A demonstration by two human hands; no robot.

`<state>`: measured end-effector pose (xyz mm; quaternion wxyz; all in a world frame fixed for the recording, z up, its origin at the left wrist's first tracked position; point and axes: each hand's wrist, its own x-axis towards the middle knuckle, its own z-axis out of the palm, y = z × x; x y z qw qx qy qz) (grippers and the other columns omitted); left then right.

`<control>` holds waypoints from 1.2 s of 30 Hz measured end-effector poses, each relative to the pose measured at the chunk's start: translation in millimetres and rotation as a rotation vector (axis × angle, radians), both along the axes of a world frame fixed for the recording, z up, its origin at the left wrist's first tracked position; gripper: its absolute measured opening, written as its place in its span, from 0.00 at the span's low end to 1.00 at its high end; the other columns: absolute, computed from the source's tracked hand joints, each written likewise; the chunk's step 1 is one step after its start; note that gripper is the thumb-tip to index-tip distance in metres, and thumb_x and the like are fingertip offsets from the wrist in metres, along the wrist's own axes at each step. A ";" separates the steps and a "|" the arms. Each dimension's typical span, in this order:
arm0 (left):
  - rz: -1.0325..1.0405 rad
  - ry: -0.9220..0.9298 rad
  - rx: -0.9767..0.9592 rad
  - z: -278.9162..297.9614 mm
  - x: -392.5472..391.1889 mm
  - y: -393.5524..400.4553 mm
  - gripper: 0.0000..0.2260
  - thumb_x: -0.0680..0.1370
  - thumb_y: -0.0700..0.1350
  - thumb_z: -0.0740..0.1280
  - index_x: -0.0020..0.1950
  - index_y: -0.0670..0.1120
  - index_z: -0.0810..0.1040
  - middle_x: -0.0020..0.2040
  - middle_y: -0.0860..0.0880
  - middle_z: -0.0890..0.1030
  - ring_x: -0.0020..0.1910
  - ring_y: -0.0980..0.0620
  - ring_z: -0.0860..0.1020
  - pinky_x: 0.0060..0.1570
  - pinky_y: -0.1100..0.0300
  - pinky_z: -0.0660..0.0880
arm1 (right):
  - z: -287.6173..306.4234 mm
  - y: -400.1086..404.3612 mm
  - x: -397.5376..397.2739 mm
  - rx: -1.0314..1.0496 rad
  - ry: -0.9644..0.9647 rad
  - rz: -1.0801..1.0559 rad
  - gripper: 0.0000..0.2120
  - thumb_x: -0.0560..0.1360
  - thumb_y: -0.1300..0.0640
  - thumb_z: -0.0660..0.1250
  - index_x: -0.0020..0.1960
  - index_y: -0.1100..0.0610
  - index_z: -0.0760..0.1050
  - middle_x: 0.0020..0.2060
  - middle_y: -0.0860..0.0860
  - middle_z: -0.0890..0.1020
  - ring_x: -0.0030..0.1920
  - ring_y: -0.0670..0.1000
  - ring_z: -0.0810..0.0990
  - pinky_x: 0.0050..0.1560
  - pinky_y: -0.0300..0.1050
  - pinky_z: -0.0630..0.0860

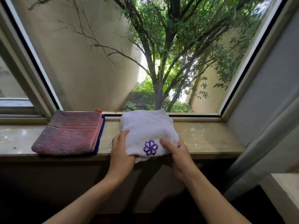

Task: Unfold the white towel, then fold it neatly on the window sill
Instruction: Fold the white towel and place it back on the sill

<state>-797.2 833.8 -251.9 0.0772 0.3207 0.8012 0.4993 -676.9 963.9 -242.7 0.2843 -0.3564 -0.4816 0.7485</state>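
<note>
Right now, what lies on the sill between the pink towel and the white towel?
In the head view, only a bare strip of the marble window sill separates the pink towel from the white towel.

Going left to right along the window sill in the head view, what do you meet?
Pink towel lying on a blue cloth whose edge shows at its right → left hand → white towel with its purple emblem → right hand → bare window sill → curtain.

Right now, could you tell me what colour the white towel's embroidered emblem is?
Purple emblem, head view.
</note>
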 end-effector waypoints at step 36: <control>0.071 -0.450 -0.168 16.8 -51.4 68.1 0.37 0.55 0.67 0.75 0.55 0.44 0.78 0.50 0.46 0.84 0.47 0.45 0.82 0.51 0.47 0.80 | 8.3 33.3 20.5 0.279 -0.278 0.165 0.17 0.73 0.72 0.57 0.50 0.52 0.75 0.44 0.49 0.84 0.39 0.45 0.83 0.35 0.37 0.78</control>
